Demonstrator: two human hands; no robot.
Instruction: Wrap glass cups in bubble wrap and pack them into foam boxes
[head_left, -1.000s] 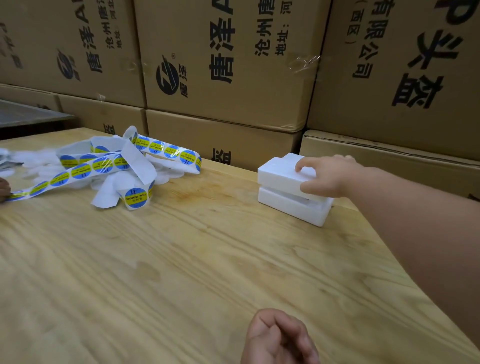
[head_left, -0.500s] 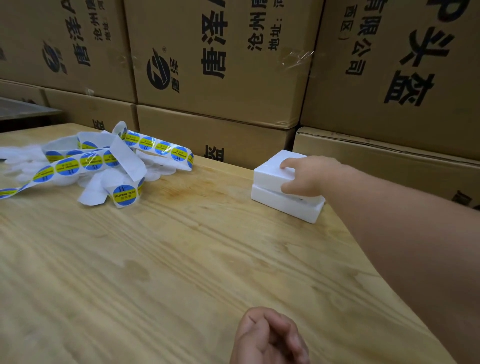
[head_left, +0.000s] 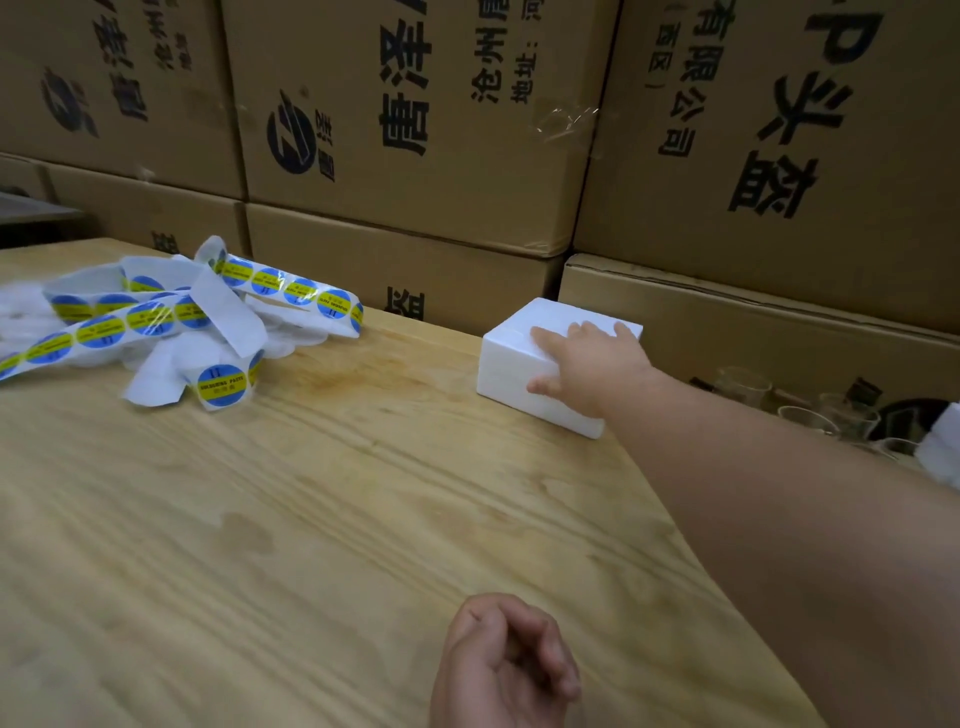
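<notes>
A white foam box (head_left: 514, 358) stands closed near the far right corner of the wooden table (head_left: 311, 519). My right hand (head_left: 587, 364) lies on it, fingers spread flat across the lid and thumb against the front face. My left hand (head_left: 504, 665) rests at the near edge of the table with fingers loosely curled and nothing in it. Several clear glass cups (head_left: 810, 418) stand below and beyond the table's right edge. No bubble wrap shows.
A tangle of white backing strips with blue-and-yellow round stickers (head_left: 156, 322) lies at the far left of the table. Stacked printed cardboard cartons (head_left: 415, 156) wall off the back. Another white foam piece (head_left: 943, 452) shows at the right edge.
The foam lid sat skewed on its base; my right hand has brought it flush, and the box is shut. My left hand has stayed put.
</notes>
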